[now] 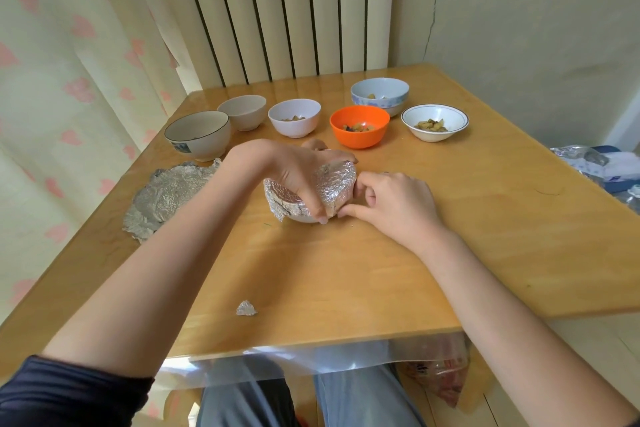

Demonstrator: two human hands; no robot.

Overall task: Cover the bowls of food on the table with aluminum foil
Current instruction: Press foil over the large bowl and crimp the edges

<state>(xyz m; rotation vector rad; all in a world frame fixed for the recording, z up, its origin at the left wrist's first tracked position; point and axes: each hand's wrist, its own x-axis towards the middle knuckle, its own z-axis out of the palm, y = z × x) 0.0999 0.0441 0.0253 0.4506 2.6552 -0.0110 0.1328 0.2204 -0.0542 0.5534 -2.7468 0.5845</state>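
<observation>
A white bowl wrapped in crinkled aluminum foil (pixel 334 185) stands in the middle of the wooden table (pixel 346 274). My left hand (pixel 294 170) lies over its top with the fingers curled down round the foil at the near rim. My right hand (pixel 391 199) is at the bowl's right side, thumb and fingers pinching the foil edge against the wall. Behind stand uncovered bowls: an orange one (pixel 359 126), a white one (pixel 294 117), a blue-patterned one (pixel 379 95) and a blue-rimmed shallow one (pixel 434 122), each holding food.
Two more bowls, a beige one (pixel 242 112) and a dark-rimmed one (pixel 197 135), stand at the back left. A flattened used foil sheet (pixel 166 198) lies on the left edge. A small foil scrap (pixel 246 308) sits near the front. Foil and bags (pixel 595 163) lie off the right side.
</observation>
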